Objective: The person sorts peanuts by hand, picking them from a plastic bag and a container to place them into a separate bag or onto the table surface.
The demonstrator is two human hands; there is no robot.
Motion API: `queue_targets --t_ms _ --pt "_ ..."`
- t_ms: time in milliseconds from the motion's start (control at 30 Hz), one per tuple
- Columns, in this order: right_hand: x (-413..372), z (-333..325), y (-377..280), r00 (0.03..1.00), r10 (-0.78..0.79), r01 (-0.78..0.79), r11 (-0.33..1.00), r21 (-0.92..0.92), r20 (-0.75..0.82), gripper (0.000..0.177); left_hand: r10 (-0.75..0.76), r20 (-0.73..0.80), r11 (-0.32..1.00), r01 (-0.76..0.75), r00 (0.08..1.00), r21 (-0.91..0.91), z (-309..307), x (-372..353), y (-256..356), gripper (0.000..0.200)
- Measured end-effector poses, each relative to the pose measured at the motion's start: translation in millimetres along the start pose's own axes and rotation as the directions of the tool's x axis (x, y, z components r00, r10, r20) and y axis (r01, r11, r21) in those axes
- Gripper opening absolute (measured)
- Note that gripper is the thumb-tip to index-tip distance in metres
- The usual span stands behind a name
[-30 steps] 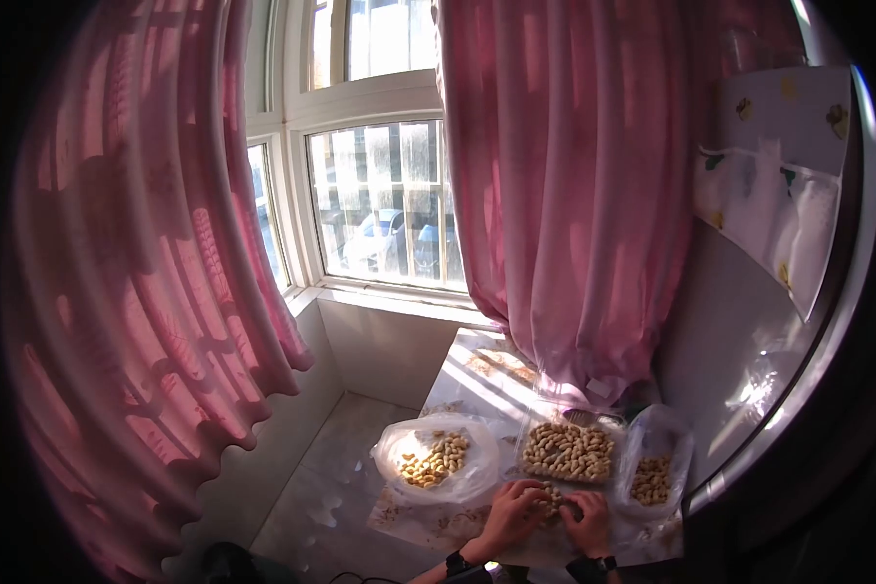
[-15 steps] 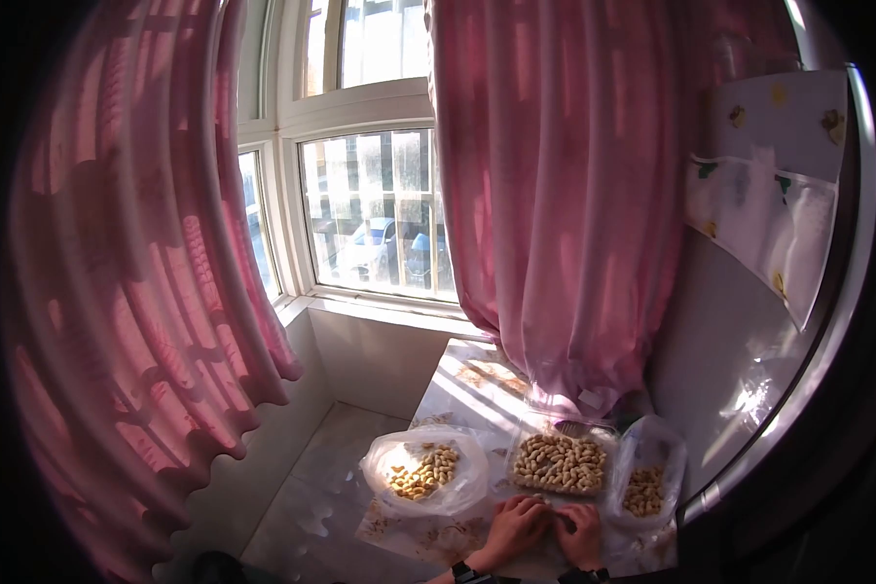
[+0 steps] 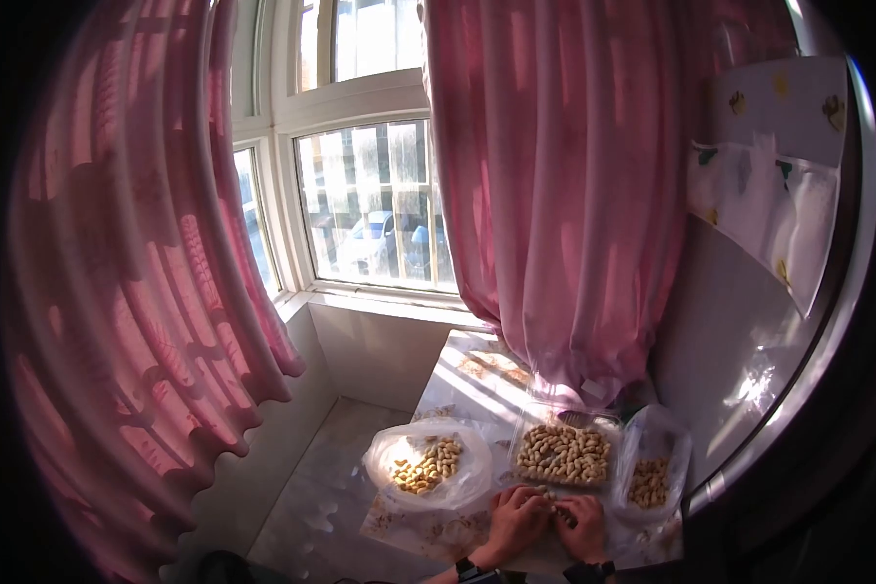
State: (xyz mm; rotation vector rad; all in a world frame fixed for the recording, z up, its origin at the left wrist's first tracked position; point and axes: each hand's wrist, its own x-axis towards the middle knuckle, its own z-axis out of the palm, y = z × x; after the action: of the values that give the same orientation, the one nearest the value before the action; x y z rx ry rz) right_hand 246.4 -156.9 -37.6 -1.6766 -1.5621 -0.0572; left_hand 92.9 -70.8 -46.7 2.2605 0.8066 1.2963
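Pink curtains [image 3: 555, 195] hang on both sides of a bright window [image 3: 375, 204], and sun falls across the pale table [image 3: 477, 375] at the bottom of our view.

Near its front edge stands a clear tray [image 3: 555, 417], heaped with peanuts [image 3: 565, 455] in tan, ridged shells that fill it almost to the rim. To the left of the tray lies an open plastic bag [image 3: 384, 467] with a smaller, sunlit heap of nuts inside. To the right stands a narrower bag [image 3: 657, 428] holding a few more. Bits of shell litter the tabletop in front of the left bag.

Our hands sit just in front of the tray, close to its near rim. The left hand [image 3: 516, 516] is curled, knuckles up, with the fingers drawn in tight. The right hand [image 3: 582, 526] is curled the same way, and the fingertips of both meet between them. Something small and pale shows where they meet, but it is too small for us to tell whether either hand pinches a peanut. A dark band [image 3: 462, 567] circles the left wrist.
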Motion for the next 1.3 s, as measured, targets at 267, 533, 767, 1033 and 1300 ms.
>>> queue_targets --t_ms 267,533,767,1033,1300 --pt "2 -2 -5 0.998 0.058 -0.057 0.998 0.014 -0.013 0.024 -0.006 0.092 0.997 -0.001 0.996 0.074 -8 -2 4 0.026" --pt "-5 6 11 0.999 0.048 -0.047 0.998 0.047 -0.013 0.028 0.022 0.159 1.000 -0.025 0.987 0.015 -3 -4 -6 0.020" --pt "-1 2 0 0.997 0.053 -0.049 0.996 0.068 -0.059 0.020 -0.027 0.128 0.999 0.022 0.991 0.036 -1 -3 -7 0.020" --pt "-3 2 4 0.993 0.081 -0.074 0.994 0.079 -0.089 0.019 -0.007 0.102 1.000 0.005 0.995 0.023 0 -3 -10 0.012" --pt "-3 2 7 0.993 0.083 -0.077 0.995 0.069 -0.087 0.020 0.051 0.126 0.998 -0.054 0.991 0.019 -6 1 -1 0.019"
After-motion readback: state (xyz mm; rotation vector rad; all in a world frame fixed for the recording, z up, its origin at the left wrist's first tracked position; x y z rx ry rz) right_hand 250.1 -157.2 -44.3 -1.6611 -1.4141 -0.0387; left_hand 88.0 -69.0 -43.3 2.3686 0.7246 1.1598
